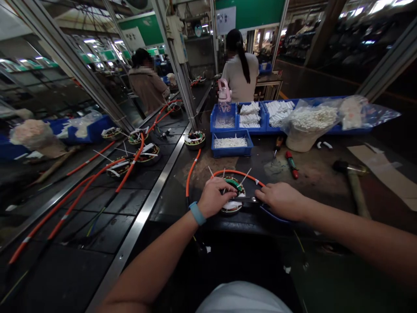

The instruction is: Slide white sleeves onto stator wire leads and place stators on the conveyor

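On the bench before me lies a round motor stator (233,205) with green and white parts, an orange-sleeved cable (224,172) and thin white cable ties (246,174) sticking up. My left hand (216,198), with a blue wristband, rests over its left side. Thumb and fingers are drawn together there; what they pinch is hidden. My right hand (280,201) is closed around a pair of scissors (246,199). Their metal blades reach left across the stator, close to my left fingertips. Part of a blue handle shows beneath my right hand.
A small blue bin (232,152) of white ties stands ahead, before larger blue bins (239,129) of white sleeves. To the right lie a red-and-green tool (291,165), a screwdriver (278,145) and a hammer (353,182). Left, a conveyor (107,228) carries several stators. Two people are beyond.
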A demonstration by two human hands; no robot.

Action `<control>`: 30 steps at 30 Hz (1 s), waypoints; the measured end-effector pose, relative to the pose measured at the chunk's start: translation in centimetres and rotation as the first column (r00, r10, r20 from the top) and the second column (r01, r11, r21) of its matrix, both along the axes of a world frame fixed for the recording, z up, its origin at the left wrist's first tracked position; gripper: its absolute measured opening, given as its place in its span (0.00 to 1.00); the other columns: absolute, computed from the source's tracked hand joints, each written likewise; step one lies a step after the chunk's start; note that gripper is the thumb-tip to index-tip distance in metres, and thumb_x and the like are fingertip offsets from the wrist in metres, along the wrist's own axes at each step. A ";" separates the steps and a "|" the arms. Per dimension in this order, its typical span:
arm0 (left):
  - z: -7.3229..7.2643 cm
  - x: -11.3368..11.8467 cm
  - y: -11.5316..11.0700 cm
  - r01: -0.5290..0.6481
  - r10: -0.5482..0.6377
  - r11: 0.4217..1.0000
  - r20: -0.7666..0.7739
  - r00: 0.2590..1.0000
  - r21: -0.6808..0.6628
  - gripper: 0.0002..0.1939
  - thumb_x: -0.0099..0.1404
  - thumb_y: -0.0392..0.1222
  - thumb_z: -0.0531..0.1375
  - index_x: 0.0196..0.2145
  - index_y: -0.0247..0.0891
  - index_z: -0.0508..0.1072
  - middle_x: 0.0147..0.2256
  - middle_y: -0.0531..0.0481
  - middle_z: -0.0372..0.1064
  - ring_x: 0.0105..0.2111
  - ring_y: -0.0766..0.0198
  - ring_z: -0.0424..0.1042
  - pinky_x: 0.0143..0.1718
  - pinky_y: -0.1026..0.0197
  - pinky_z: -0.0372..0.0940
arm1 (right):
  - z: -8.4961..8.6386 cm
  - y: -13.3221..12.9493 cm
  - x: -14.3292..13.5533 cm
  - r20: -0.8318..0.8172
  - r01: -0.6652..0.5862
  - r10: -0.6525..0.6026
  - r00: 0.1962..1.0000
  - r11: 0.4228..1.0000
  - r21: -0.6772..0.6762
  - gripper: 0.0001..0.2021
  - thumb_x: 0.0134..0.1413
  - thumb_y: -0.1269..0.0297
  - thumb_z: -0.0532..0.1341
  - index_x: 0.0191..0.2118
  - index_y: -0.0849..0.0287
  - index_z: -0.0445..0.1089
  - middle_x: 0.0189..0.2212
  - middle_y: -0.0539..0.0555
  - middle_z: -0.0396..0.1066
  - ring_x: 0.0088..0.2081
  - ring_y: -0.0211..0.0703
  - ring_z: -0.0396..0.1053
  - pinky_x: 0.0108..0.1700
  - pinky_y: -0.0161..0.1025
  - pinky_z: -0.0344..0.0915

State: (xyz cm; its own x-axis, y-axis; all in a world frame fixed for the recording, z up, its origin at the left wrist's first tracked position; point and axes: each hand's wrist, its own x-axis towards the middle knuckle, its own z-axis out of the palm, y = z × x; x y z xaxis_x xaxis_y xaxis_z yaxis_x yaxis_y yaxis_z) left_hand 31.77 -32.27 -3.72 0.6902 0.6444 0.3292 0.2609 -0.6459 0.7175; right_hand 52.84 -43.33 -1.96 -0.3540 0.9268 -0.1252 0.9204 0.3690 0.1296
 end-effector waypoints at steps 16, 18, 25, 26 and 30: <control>3.1 4.9 2.7 0.158 -0.111 0.975 -0.270 0.956 0.159 0.08 0.55 0.38 0.63 0.35 0.42 0.77 0.29 0.53 0.74 0.35 0.61 0.69 0.43 0.58 0.62 | -4.3 -0.1 1.1 -0.031 0.293 -0.292 0.956 0.954 0.061 0.15 0.58 0.71 0.49 0.49 0.62 0.64 0.37 0.59 0.71 0.37 0.46 0.68 0.33 0.36 0.58; 2.8 4.2 2.8 0.120 -0.083 0.978 -0.205 0.975 0.172 0.02 0.56 0.38 0.63 0.29 0.41 0.77 0.29 0.53 0.74 0.36 0.61 0.69 0.43 0.58 0.61 | -4.7 -0.2 1.5 -0.036 0.295 -0.293 0.956 0.953 0.074 0.15 0.59 0.69 0.49 0.48 0.62 0.65 0.36 0.59 0.72 0.37 0.45 0.69 0.33 0.36 0.57; 3.0 -0.9 4.1 -0.293 0.292 0.955 0.037 0.956 0.042 0.17 0.58 0.38 0.60 0.46 0.36 0.72 0.31 0.51 0.73 0.32 0.65 0.71 0.39 0.63 0.64 | -3.8 -0.3 1.7 -0.014 0.306 -0.307 0.951 0.942 0.137 0.16 0.59 0.65 0.51 0.51 0.60 0.63 0.36 0.57 0.71 0.36 0.46 0.68 0.32 0.36 0.57; 3.2 -1.2 4.4 -0.255 0.258 0.966 -0.063 0.964 0.043 0.23 0.56 0.37 0.61 0.51 0.36 0.68 0.30 0.52 0.73 0.31 0.65 0.70 0.38 0.63 0.64 | -3.3 0.2 1.3 0.004 0.285 -0.288 0.958 0.949 0.138 0.16 0.58 0.67 0.51 0.51 0.61 0.62 0.36 0.58 0.71 0.37 0.46 0.68 0.33 0.37 0.57; 3.9 -1.0 5.2 0.046 0.010 0.989 -0.375 0.927 0.141 0.26 0.56 0.37 0.62 0.53 0.41 0.67 0.31 0.53 0.73 0.34 0.63 0.70 0.38 0.63 0.62 | -1.6 2.6 -0.7 0.070 0.219 -0.230 0.971 0.967 0.129 0.15 0.56 0.70 0.51 0.49 0.61 0.64 0.36 0.58 0.70 0.37 0.48 0.67 0.32 0.38 0.58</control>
